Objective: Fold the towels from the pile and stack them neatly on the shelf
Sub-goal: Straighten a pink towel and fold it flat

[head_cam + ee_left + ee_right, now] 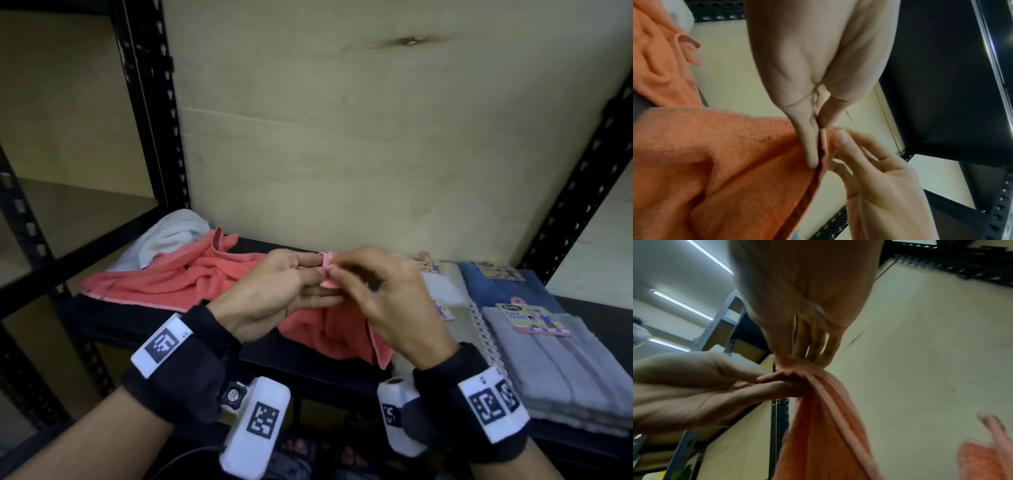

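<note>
Both hands, left hand [270, 291] and right hand [387, 298], pinch one corner of the coral towel [178, 274] together above the shelf [274, 346].

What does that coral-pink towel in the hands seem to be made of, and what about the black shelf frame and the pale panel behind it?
The coral towel, pinched at its corner by the left hand and right hand, looks like soft terry cloth: fuzzy looped pile, flat woven hem. The shelf frame looks like black-painted metal, with punched slots. The back panel seems plywood or fibreboard: matte, with a knot-like mark.
</note>
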